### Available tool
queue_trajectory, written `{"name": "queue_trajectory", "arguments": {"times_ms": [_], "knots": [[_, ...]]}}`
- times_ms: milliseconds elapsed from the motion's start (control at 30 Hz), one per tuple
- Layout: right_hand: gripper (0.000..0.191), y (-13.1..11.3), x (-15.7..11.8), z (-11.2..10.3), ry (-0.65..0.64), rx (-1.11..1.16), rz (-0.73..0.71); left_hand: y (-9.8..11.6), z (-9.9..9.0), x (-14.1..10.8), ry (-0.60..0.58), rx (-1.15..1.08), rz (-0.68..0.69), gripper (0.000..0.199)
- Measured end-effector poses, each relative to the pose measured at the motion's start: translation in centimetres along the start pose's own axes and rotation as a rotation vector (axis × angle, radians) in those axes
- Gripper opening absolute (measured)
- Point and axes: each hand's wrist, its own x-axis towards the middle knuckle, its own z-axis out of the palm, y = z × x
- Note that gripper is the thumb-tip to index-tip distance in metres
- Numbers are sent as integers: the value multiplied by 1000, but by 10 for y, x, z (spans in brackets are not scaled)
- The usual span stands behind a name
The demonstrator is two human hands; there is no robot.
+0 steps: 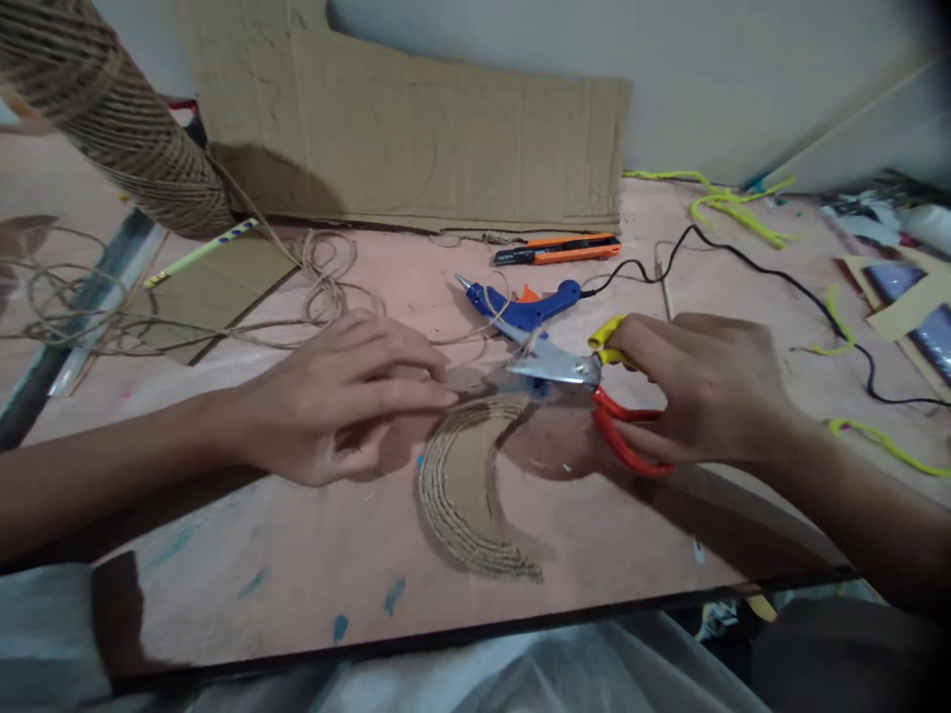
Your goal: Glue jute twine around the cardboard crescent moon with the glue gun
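My right hand (705, 386) grips a pair of scissors (561, 368) by its red and yellow handles, with the metal blades parted and pointing left. My left hand (334, 391) is across from the blades, its fingers curled close together. Twine (323, 282) runs behind that hand and comes out by the fingertips toward the scissors; whether the fingers pinch it is hidden. Just below the blades lies a cardboard crescent (470, 480) with rows of twine along its outer curve. Behind the blades rests a blue glue gun (546, 307) with an orange trigger.
A large twine roll (119, 119) stands tilted at back left, near a pencil (200, 254) and a cardboard piece (215, 297). A cardboard sheet (446, 139) leans behind an orange utility knife (557, 249). A black cord (780, 269) and yellow yarn (735, 208) lie right.
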Motion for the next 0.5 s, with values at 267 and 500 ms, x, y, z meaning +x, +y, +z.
{"name": "queue_trajectory", "arguments": {"times_ms": [267, 500], "knots": [[51, -32, 29, -5, 86, -18, -259, -7, 1, 12, -36, -170, -176, 62], [52, -45, 45, -6, 77, 56, -370, 5, 1, 20, -61, -315, -172, 42]]}}
